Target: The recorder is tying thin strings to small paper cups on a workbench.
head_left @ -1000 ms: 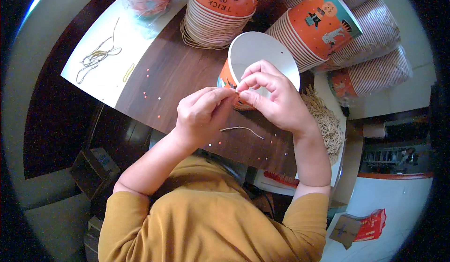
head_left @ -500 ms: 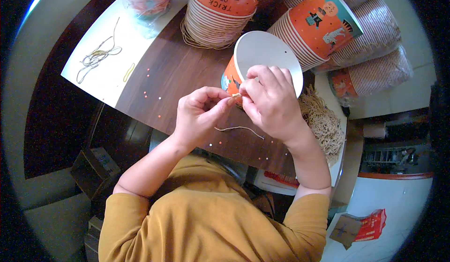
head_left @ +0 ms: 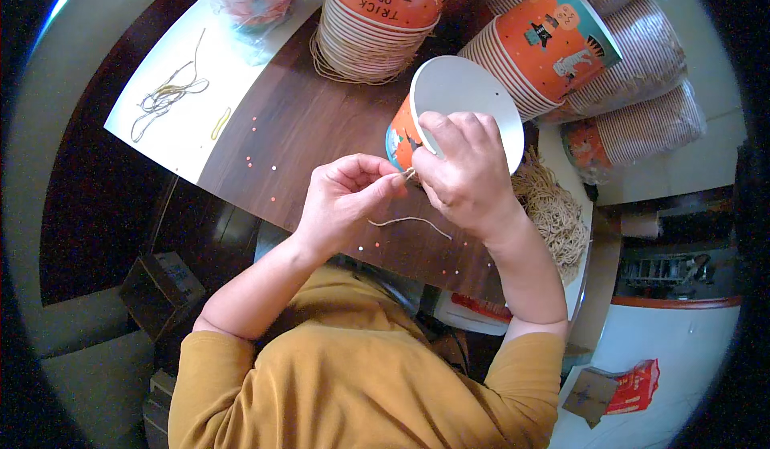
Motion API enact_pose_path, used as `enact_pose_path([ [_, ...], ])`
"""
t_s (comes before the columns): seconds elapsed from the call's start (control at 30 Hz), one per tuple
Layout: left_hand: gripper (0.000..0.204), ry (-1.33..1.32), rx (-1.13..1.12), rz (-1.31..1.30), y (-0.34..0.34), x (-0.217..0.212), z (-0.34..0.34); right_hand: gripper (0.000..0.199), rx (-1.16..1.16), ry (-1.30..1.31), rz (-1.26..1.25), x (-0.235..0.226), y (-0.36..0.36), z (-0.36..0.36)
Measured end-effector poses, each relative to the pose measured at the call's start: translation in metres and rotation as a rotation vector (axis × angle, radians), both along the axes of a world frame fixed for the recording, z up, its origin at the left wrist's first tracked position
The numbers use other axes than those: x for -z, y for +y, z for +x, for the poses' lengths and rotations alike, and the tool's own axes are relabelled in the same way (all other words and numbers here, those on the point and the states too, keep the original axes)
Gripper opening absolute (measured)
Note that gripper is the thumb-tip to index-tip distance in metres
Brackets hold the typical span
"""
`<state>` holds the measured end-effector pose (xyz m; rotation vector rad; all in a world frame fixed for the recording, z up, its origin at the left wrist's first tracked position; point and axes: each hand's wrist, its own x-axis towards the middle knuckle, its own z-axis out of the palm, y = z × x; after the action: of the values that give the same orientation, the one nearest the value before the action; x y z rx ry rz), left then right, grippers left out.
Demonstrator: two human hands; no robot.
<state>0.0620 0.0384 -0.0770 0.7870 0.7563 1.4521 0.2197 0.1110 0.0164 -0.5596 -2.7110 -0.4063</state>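
Observation:
A single orange paper bucket with a white inside sits tilted on the brown table, its mouth turned up and to the right. At its near side, a short bit of tan cord shows between my hands. My left hand pinches that cord between thumb and forefinger. Bent over the bucket's near rim, my right hand has its fingers closed at the other end of the cord; its fingertips are partly hidden. A loose length of pale cord lies on the table just below my hands.
A heap of tan cords lies right of my right hand. Nested orange buckets stand at the back, another stack leans at the right, and wrapped stacks lie beyond. Tangled strings rest on the white surface at left.
The bucket has shifted slightly to the right and down. My hands have moved a little, with more cord showing between the fingertips.

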Motion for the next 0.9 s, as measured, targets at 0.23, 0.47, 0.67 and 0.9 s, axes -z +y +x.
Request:
enact_pose_path([
  [0.23,0.013,-0.055,0.023,-0.041,0.000,0.003,0.000,0.012,-0.035,0.101,-0.209,-0.003,-0.001,0.001],
  [0.47,0.011,-0.065,0.055,-0.059,0.000,0.004,-0.003,0.019,-0.035,0.074,-0.232,-0.005,0.003,0.004],
  [0.67,0.012,-0.026,0.073,-0.070,0.001,0.002,-0.002,0.019,-0.009,0.027,-0.080,-0.004,0.002,0.000],
  [0.9,0.011,-0.016,0.110,-0.154,0.006,-0.001,-0.003,0.017,-0.021,0.072,-0.236,-0.010,0.004,0.006],
])
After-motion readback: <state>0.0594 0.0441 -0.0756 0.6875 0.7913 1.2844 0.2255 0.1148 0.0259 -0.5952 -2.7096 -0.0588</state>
